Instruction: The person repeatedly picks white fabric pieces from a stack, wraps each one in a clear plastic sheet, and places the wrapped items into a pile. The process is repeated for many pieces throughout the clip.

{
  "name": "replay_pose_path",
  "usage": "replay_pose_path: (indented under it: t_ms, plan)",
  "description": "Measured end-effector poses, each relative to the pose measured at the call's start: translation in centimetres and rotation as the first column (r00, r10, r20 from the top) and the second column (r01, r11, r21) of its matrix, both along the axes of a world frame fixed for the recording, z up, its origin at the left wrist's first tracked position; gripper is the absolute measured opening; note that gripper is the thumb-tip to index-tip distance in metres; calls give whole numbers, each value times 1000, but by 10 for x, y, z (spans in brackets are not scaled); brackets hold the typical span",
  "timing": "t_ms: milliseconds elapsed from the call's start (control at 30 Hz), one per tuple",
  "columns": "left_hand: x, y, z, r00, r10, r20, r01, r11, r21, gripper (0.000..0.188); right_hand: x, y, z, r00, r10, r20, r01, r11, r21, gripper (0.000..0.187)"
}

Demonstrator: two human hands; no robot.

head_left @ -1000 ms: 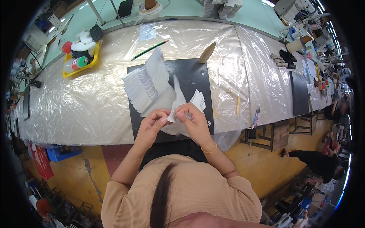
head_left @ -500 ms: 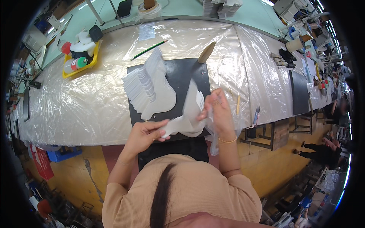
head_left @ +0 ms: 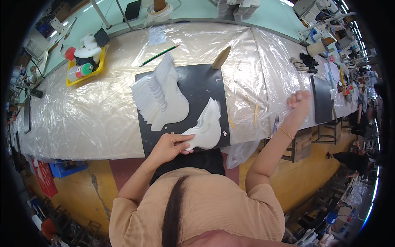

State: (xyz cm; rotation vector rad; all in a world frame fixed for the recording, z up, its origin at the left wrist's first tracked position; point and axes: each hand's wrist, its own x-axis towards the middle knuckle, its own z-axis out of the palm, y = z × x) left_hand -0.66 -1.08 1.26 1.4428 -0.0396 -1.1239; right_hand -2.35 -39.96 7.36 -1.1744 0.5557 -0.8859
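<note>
My left hand (head_left: pixel 169 147) pinches a small stack of white curved cut-out pieces (head_left: pixel 209 131) by its near left end, thumb on top. Those pieces rest over the lower right part of a black board (head_left: pixel 201 84). Away to the right, my right hand (head_left: pixel 299 100) hovers above the plastic-covered table with its fingers curled. Motion blurs these fingers, so whether they hold anything is unclear. A larger fanned stack of similar white pieces (head_left: pixel 173 105) lies on the board's left half.
A tapered wooden tool (head_left: pixel 222 57) stands at the board's far edge. Beyond the board lies a green pencil (head_left: pixel 159 55). At the far left, a yellow basket (head_left: pixel 103 66) holds bottles. A second dark board (head_left: pixel 321 100) lies at the right. Clear plastic sheeting (head_left: pixel 242 154) hangs off the near edge.
My right hand has left the white pieces and swung far to the right. The pieces in my left hand now lie lower on the board, with that hand still gripping them.
</note>
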Motion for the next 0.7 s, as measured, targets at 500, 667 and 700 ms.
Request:
replay_pose_path:
  t_ms: [500, 667, 700]
  plan:
    - [22, 50, -39, 573, -150, 806, -477, 738, 477, 29, 1, 74, -23, 941, 205, -267, -269, 936, -228, 26]
    - [19, 51, -24, 492, -51, 869, -543, 762, 352, 20, 7, 122, -26, 794, 485, -368, -544, 836, -73, 16]
    - [19, 51, -18, 545, -23, 838, -540, 756, 371, 19, 6, 132, -26, 728, 567, -387, -620, 784, -19, 15]
